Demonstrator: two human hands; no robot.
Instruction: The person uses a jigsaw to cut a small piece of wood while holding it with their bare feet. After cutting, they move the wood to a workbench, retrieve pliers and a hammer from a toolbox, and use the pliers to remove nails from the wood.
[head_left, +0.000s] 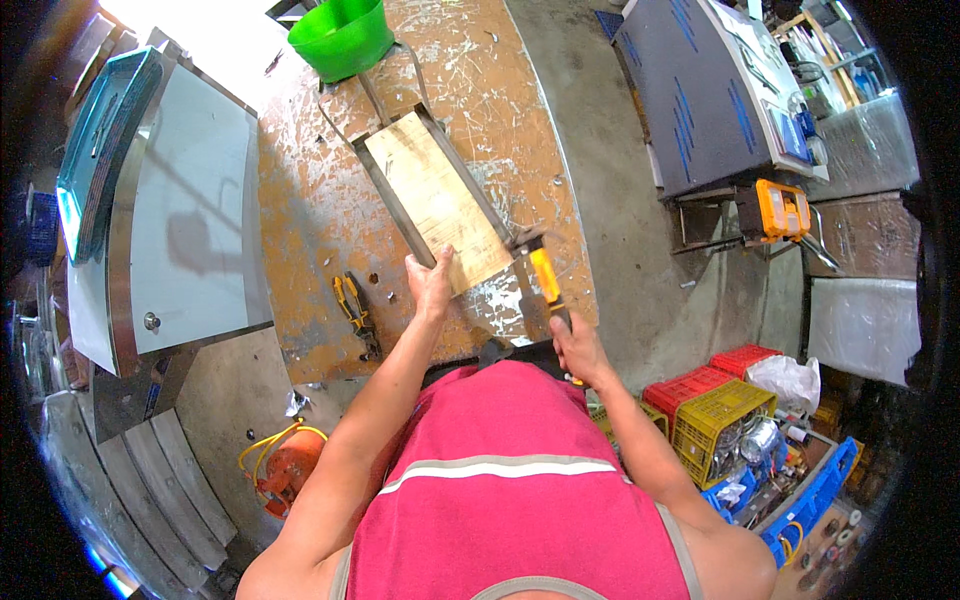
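Note:
A pale wooden board (435, 195) lies inside a narrow metal frame (391, 212) on the worn workbench, with bent rods sticking out at its far end. My left hand (430, 287) grips the near left corner of the board and frame, thumb on top; some fingers are hidden underneath. In my right hand (580, 350) is a hammer (544, 274) with a yellow and black handle. Its head is close to the frame's near right corner; whether they touch I cannot tell. Yellow-and-black snips (352, 306) rest on the bench left of my left hand.
A green bowl (340, 42) stands at the far end of the scratched workbench (500, 90). On the left is a white cabinet (195, 220); a grey cabinet (700, 95) stands across the aisle. Crates (705, 440) are stacked at lower right, and an orange tank (300, 465) sits at lower left.

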